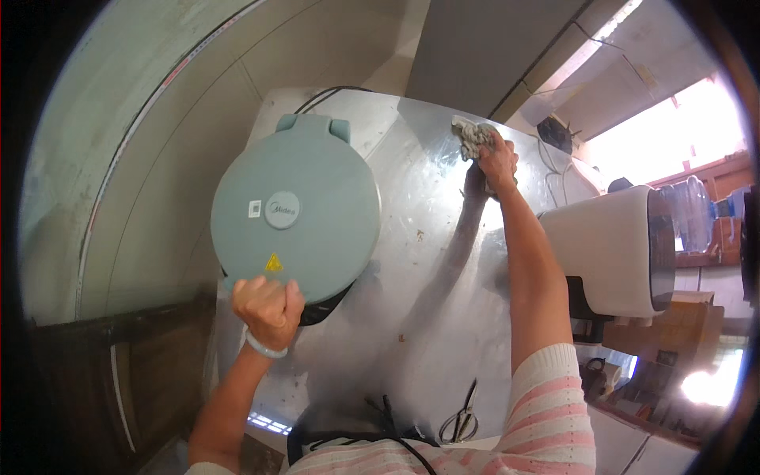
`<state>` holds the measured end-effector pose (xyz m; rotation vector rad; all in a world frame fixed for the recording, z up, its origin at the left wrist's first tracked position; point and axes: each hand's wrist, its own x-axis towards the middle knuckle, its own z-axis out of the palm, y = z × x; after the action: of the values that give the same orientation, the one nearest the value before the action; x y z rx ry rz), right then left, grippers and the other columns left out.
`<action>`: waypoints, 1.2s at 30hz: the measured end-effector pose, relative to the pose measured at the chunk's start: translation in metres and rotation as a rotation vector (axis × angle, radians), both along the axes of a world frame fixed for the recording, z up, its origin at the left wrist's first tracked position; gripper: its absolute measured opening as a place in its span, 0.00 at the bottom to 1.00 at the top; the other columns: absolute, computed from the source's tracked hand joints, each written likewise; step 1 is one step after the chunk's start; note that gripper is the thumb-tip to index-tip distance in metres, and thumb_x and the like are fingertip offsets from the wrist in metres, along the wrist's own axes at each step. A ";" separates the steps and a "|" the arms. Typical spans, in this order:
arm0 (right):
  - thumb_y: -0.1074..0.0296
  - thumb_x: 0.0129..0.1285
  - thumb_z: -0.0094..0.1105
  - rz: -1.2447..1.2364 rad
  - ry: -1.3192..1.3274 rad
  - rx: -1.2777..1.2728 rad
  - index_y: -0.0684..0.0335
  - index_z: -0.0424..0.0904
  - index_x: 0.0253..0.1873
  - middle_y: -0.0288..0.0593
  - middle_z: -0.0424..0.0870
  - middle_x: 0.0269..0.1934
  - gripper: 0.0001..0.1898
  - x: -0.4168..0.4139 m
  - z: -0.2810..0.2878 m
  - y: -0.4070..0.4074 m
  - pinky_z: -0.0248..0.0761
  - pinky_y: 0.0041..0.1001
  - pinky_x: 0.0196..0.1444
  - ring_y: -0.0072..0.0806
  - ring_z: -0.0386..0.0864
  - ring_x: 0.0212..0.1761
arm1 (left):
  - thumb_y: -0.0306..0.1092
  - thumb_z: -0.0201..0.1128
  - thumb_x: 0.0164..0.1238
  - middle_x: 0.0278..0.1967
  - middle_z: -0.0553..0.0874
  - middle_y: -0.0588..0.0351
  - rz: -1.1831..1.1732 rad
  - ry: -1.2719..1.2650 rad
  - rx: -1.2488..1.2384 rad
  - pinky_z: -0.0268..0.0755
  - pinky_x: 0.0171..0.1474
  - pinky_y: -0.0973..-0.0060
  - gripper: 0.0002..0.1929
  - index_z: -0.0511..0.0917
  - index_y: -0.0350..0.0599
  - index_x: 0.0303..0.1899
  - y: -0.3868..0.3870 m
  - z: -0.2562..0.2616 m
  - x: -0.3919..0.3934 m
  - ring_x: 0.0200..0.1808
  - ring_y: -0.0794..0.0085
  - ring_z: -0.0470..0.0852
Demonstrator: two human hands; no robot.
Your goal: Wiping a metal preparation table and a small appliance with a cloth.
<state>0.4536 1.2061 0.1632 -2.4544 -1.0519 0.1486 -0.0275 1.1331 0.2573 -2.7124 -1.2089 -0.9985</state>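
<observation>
My left hand (268, 310) is curled at the front edge of a round, pale green Midea electric baking pan (320, 225). The part under its fingers, likely a handle, is hidden by the hand. The pan's lid is down, with its hinge on the far side, and it bears a yellow warning triangle (274, 262) and a small printed label. At the far right of the shiny metal tabletop (409, 249), my right hand (499, 163) grips a crumpled grey-white cloth (474, 135) against the surface.
A white countertop appliance (599, 249) with a dark front stands at the right edge. Scissors (460, 421) lie near my body beside black cables (386, 412). Small brown crumbs (420, 235) dot the metal. A cord (320, 95) runs behind the pan, and a wall rises left.
</observation>
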 end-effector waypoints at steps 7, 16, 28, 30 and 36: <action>0.66 0.58 0.67 0.235 0.044 0.018 0.47 0.76 0.63 0.54 0.75 0.55 0.26 -0.076 -0.005 -0.077 0.71 0.46 0.59 0.54 0.73 0.56 | 0.30 0.61 0.64 0.12 0.66 0.54 -0.005 -0.109 0.023 0.50 0.27 0.63 0.23 0.61 0.45 0.11 -0.004 -0.003 0.005 0.17 0.60 0.65; 0.72 0.51 0.71 0.446 0.058 0.066 0.48 0.78 0.59 0.49 0.74 0.55 0.27 -0.245 0.017 -0.222 0.69 0.43 0.53 0.49 0.73 0.52 | 0.35 0.65 0.63 0.09 0.67 0.56 0.013 -0.149 0.134 0.53 0.26 0.63 0.24 0.66 0.47 0.08 0.005 -0.008 0.007 0.16 0.61 0.68; 0.72 0.52 0.70 0.458 0.022 0.062 0.43 0.78 0.59 0.47 0.76 0.54 0.27 -0.275 0.019 -0.284 0.68 0.45 0.55 0.49 0.72 0.54 | 0.35 0.62 0.67 0.59 0.73 0.44 -0.081 -0.177 -0.096 0.58 0.63 0.56 0.16 0.78 0.42 0.54 -0.060 -0.011 -0.109 0.61 0.49 0.70; 0.71 0.54 0.69 0.322 -0.028 0.010 0.43 0.77 0.61 0.46 0.76 0.55 0.27 -0.251 0.009 -0.256 0.69 0.45 0.55 0.49 0.72 0.55 | 0.36 0.62 0.67 0.63 0.70 0.41 -0.003 -0.097 -0.212 0.56 0.66 0.54 0.20 0.75 0.42 0.58 -0.085 -0.039 -0.148 0.64 0.46 0.67; 0.68 0.59 0.63 -0.002 -0.051 -0.131 0.41 0.72 0.64 0.47 0.74 0.55 0.26 -0.237 0.025 -0.179 0.69 0.49 0.57 0.53 0.72 0.56 | 0.40 0.63 0.65 0.68 0.60 0.34 0.361 -0.030 -0.610 0.50 0.70 0.47 0.36 0.58 0.45 0.72 -0.134 -0.098 -0.206 0.69 0.39 0.60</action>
<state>0.2168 1.0274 0.1878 -2.5885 -1.0931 0.1595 -0.2333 0.9995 0.1591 -2.6857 -2.2132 -0.7095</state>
